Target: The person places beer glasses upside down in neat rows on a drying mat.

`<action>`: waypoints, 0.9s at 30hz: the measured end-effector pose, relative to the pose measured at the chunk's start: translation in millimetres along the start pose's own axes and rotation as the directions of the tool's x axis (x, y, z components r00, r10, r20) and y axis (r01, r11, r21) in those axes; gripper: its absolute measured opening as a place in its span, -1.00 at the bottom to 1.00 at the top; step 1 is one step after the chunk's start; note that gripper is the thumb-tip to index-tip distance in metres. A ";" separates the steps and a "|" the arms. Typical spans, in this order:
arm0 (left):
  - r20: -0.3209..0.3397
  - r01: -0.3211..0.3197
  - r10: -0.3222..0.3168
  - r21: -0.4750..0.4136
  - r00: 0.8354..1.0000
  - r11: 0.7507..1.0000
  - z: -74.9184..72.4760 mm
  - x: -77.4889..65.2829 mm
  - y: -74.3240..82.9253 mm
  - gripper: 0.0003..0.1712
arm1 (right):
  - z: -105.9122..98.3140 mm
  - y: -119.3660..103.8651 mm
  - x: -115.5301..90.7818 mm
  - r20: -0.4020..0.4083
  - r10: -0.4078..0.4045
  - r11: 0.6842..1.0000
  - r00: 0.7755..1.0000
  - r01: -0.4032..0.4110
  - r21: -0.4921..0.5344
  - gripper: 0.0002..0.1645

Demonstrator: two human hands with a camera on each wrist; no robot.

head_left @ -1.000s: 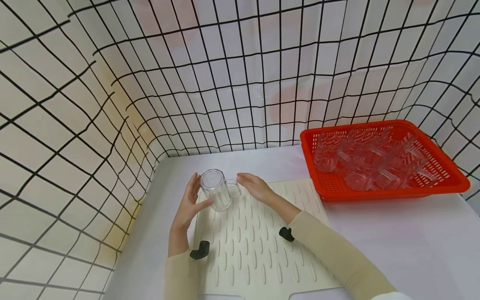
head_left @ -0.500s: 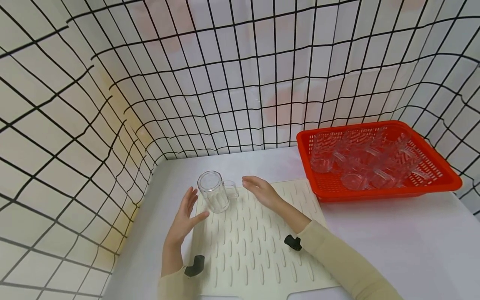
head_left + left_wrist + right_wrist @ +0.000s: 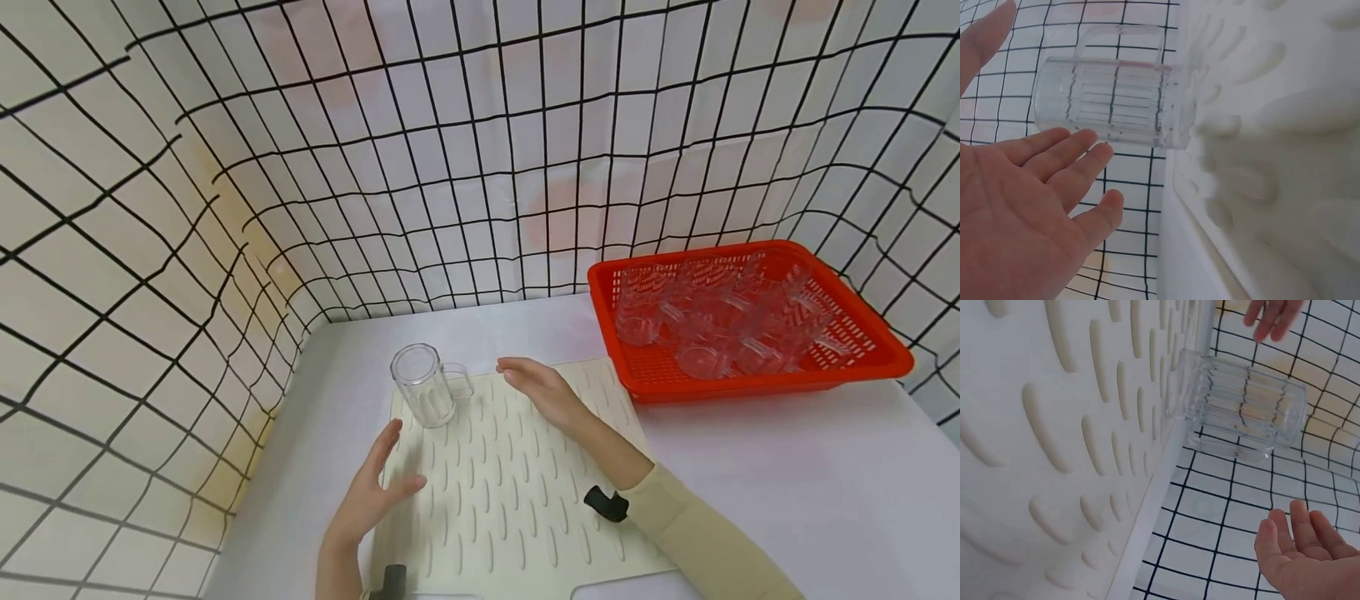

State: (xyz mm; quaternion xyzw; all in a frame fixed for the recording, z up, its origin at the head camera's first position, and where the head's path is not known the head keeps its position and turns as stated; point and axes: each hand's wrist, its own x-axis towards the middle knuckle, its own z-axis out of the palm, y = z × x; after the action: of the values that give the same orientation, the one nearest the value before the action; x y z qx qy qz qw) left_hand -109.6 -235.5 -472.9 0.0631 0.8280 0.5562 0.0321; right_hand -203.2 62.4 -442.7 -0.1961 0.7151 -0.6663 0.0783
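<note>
A clear glass mug (image 3: pixel 426 388) stands upside down at the back left corner of a cream ridged drying mat (image 3: pixel 495 500), its handle pointing right. My left hand (image 3: pixel 369 500) hovers in front of the mug and to its left, thumb spread from the fingers, holding nothing. In the left wrist view, the left fingers (image 3: pixel 1079 162) overlap the mug's edge. Off to the right of the handle, my right hand (image 3: pixel 546 396) is held over the mat with its fingers extended and nothing in its grasp.
A red plastic basket (image 3: pixel 750 387) at the back right holds several clear glass mugs (image 3: pixel 701 358). White walls with a black grid (image 3: pixel 480 167) rise behind and to the left of the white table (image 3: pixel 795 483).
Both hands have come away from the mug: the left moved back toward the front, the right drew off to the right. The mug stays where it was on the mat.
</note>
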 end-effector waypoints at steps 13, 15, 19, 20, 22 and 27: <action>0.029 0.182 -0.185 0.091 0.982 0.979 19.9 -24.0 0.6 0.08 | -29.7 -7.8 -37.3 -0.046 0.032 0.999 0.998 -0.033 -0.035 -0.46; 0.033 0.196 -0.202 0.120 0.979 0.973 22.6 -27.0 -1.7 0.10 | -39.3 -10.0 -43.7 -0.065 0.045 0.998 0.997 -0.048 -0.049 -0.45; 0.029 0.197 -0.205 0.168 0.978 0.966 25.5 -33.2 -6.0 0.12 | -59.1 -18.3 -57.6 -0.125 0.049 0.994 0.991 -0.060 -0.088 -0.46; 0.028 0.197 -0.205 0.177 0.978 0.964 26.0 -34.6 -6.4 0.12 | -63.8 -19.8 -60.9 -0.139 0.043 0.994 0.989 -0.056 -0.095 -0.46; 0.030 0.191 -0.200 0.195 0.979 0.962 27.1 -36.8 -7.6 0.14 | -72.4 -23.5 -67.4 -0.171 0.037 0.994 0.985 -0.054 -0.099 -0.46; 0.046 0.182 -0.199 0.242 0.979 0.953 31.7 -38.1 -12.8 0.26 | -94.4 -30.2 -82.9 -0.251 0.004 0.982 0.968 -0.051 -0.181 -0.46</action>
State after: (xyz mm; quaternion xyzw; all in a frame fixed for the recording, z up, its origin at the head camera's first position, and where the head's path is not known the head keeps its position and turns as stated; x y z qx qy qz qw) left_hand -68.9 -216.6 -497.4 0.0057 0.8890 0.4452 0.1069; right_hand -157.6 180.3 -416.0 -0.1070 0.7811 -0.6148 -0.0217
